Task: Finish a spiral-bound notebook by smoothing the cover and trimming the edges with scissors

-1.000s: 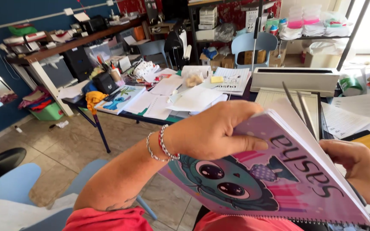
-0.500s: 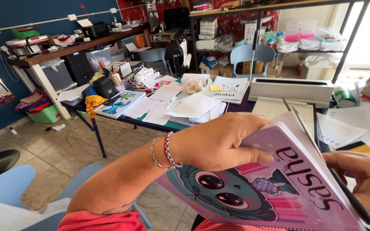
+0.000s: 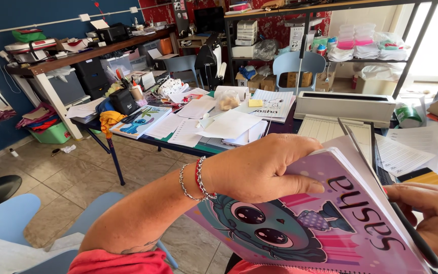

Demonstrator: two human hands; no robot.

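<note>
While the left hand [image 3: 259, 170] lies curled over the top edge of a notebook [image 3: 325, 228], thumb pressed flat on the pink cover, the right hand [image 3: 427, 218] grips the same notebook at its far edge, fingers closed round the pages. Notebook sits tilted between both hands, low and close to the body; cover shows a big-eyed cartoon face. Pages fan slightly open near the right hand, with a dark thin strip [image 3: 391, 195] running along them; cannot tell what it is. Two bracelets [image 3: 194, 178] on the left wrist, one silver, one red.

Beyond the hands: a counter [image 3: 143, 138] crowded with loose papers [image 3: 229, 124], a blue picture book [image 3: 140, 121], a yellow cloth [image 3: 110, 120] and a black pouch [image 3: 123, 100]. Just past the right hand, a white long machine [image 3: 345, 105], with printed sheets [image 3: 406, 152] beside it. A paper roll [image 3: 231, 94] lies further out.

Left of the left hand, a blue chair [image 3: 6, 218] and tiled floor [image 3: 57, 172]. Far behind, another blue chair [image 3: 300, 63], shelves [image 3: 330, 30] with stacked boxes, a wall bench [image 3: 87, 53] loaded with clutter. The notebook and left forearm block the view of what lies directly below.
</note>
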